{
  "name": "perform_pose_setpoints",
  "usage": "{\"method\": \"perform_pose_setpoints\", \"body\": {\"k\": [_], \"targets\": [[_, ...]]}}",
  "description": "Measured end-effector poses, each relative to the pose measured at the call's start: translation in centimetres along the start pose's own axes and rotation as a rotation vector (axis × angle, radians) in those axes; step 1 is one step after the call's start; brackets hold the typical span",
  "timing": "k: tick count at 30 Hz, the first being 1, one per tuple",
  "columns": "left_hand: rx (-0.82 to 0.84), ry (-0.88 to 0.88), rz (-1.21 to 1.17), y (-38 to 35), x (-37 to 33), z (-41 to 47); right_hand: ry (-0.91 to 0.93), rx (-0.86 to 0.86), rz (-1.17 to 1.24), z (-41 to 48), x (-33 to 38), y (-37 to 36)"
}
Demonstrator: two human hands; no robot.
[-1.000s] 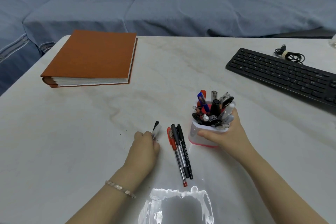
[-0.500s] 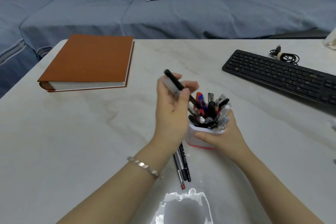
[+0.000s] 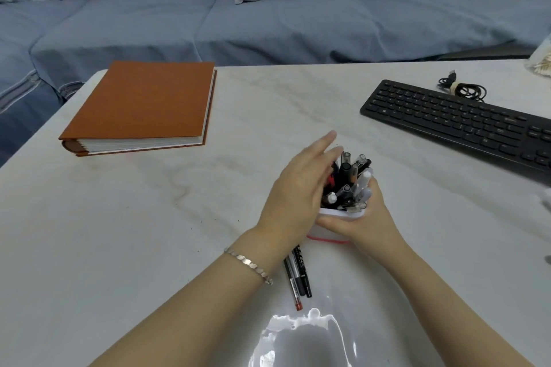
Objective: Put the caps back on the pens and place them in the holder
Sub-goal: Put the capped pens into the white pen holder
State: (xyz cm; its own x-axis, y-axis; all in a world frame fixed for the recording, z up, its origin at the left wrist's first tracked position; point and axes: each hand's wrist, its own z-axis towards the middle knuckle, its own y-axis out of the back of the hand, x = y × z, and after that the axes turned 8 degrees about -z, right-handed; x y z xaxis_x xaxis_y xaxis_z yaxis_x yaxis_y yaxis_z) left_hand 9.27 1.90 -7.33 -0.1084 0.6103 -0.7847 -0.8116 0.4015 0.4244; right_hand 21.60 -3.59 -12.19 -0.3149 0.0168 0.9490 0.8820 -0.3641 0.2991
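Now the right hand (image 3: 368, 225) curls around the holder (image 3: 325, 234), full of pens (image 3: 347, 185), on the table (image 3: 149, 232). The left hand (image 3: 298, 194) is open beside the pens, holding nothing. Three loose pens (image 3: 298, 274) lie nearby.

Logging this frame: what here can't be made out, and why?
1. Head view: the blurred left hand covers the left side of the holder, hiding the pens there.
2. Head view: the left wrist hides the upper ends of the loose pens, so their caps can't be checked.
3. Head view: the right hand has its fingers hidden behind the holder.
4. Head view: the keyboard is cut off by the right edge.
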Motion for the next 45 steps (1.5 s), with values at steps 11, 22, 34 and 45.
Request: {"method": "perform_pose_setpoints", "body": {"k": [11, 22, 34, 45], "targets": [[-0.158, 0.404, -0.318, 1.5, 1.5, -0.3, -0.052, -0.044, 0.026, -1.0, 0.9, 0.0], [0.118, 0.772, 0.326, 0.0, 4.0, -7.1, -0.086, -0.035, 0.038, -1.4, 2.1, 0.0], [0.292, 0.808, 0.367, 1.1, 4.1, -6.7, -0.066, 0.003, 0.072, -1.4, 1.4, 0.1], [-0.260, 0.795, -0.188, 3.5, 2.8, -3.7, -0.103, 0.013, 0.073, -1.2, 1.1, 0.1]]}}
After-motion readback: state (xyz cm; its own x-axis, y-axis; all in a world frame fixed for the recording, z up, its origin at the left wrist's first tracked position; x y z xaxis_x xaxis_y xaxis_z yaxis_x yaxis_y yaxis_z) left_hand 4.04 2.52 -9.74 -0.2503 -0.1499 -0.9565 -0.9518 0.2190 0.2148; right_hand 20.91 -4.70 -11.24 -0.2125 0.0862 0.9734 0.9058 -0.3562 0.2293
